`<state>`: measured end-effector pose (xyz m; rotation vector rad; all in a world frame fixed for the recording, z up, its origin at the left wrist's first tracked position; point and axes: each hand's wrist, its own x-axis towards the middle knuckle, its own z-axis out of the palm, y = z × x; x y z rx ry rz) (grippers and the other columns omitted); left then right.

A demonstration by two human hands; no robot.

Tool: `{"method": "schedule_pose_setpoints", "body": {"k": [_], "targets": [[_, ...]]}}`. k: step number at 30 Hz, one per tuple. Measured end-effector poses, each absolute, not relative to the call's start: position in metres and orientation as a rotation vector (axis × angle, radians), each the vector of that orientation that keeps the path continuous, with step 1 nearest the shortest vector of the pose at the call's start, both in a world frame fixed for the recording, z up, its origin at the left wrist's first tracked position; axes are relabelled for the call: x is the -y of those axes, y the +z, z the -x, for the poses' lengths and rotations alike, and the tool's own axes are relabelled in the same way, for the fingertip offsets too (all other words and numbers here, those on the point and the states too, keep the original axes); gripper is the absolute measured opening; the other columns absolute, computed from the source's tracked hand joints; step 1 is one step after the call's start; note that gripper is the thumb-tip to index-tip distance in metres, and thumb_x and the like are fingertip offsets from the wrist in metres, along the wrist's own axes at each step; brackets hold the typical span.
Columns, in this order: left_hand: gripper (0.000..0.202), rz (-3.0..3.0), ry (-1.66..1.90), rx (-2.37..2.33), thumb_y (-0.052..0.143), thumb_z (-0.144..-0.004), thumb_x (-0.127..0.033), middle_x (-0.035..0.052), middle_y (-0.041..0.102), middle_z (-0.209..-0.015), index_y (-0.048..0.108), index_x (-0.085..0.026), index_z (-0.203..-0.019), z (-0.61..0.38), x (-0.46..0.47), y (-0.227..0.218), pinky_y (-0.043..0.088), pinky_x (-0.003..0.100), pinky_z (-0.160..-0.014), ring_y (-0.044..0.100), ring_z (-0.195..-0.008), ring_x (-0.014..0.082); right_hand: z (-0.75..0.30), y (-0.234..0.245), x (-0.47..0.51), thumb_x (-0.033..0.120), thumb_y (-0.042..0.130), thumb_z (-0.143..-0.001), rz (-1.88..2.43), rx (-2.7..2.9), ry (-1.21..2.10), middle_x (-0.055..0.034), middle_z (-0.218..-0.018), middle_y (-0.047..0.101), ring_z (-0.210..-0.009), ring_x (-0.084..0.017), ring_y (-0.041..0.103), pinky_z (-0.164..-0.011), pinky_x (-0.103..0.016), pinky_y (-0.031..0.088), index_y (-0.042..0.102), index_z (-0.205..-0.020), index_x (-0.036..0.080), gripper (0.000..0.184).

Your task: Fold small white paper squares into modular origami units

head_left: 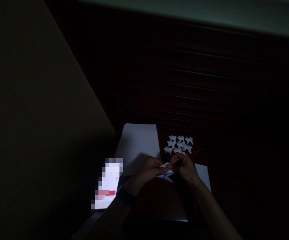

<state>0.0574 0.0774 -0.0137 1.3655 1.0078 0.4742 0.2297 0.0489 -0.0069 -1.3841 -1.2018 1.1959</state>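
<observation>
Between my hands is a small piece of folded white paper (166, 172), pinched from both sides above the dark table. My left hand (151, 169), with a dark band (125, 196) on its wrist, grips the paper's left part with thumb and fingers. On the other side, my right hand (183, 166) pinches its upper right edge. Just beyond the hands lie several small folded paper figures (179, 144) in loose rows. The fingertips cover part of the folded paper, and the dim light hides its exact creases.
A stack of white paper sheets (138, 140) lies at the back left of the table (159, 203). More white paper (204, 175) sits under my right forearm. A lit screen (109, 183), partly blurred out, glows at the left. A pale wall or panel (34, 100) rises on the left.
</observation>
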Motion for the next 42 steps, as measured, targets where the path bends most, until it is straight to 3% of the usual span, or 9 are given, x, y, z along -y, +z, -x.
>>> {"method": "schedule_pose_setpoints", "body": {"k": [12, 20, 29, 42], "targets": [[0.030, -1.381, 0.541, -0.974, 0.058, -0.072, -0.040, -0.0018, 0.048, -0.054, 0.062, -0.011, -0.063, -0.055, -0.081, -0.008, 0.027, 0.022, -0.049, 0.040, -0.052, 0.0095, -0.232, -0.008, -0.050, 0.029, 0.063, -0.070, 1.430, 1.328, 1.081, -0.0037, -0.073, 0.066, -0.066, -0.017, 0.060, -0.059, -0.027, 0.047, 0.064, -0.075, 0.017, 0.013], [0.031, -1.346, 0.597, -0.964, 0.056, -0.074, -0.040, -0.0029, 0.046, -0.054, 0.060, -0.012, -0.062, -0.057, -0.082, -0.012, 0.027, 0.022, -0.049, 0.038, -0.052, 0.0091, -0.229, -0.004, -0.047, 0.026, 0.057, -0.076, 1.496, 1.376, 0.936, -0.0027, -0.075, 0.067, -0.069, -0.017, 0.060, -0.062, -0.027, 0.045, 0.065, -0.077, 0.018, 0.011], [0.045, -1.505, 0.649, -1.078, 0.044, -0.080, -0.052, -0.0049, 0.032, -0.051, 0.051, -0.014, -0.057, -0.062, -0.083, -0.015, 0.020, 0.022, -0.045, 0.029, -0.048, 0.0084, -0.227, -0.002, -0.048, 0.028, 0.058, -0.077, 1.503, 1.432, 0.906, -0.0035, -0.080, 0.069, -0.074, -0.019, 0.063, -0.068, -0.029, 0.047, 0.067, -0.083, 0.020, 0.013], [0.046, -1.633, 0.739, -1.140, 0.041, -0.083, -0.050, -0.0051, 0.033, -0.051, 0.051, -0.014, -0.057, -0.066, -0.082, -0.022, 0.020, 0.021, -0.044, 0.031, -0.048, 0.0081, -0.222, 0.000, -0.047, 0.034, 0.056, -0.080, 1.544, 1.420, 0.880, -0.0017, -0.077, 0.067, -0.069, -0.016, 0.060, -0.063, -0.025, 0.044, 0.065, -0.083, 0.020, 0.017]]}}
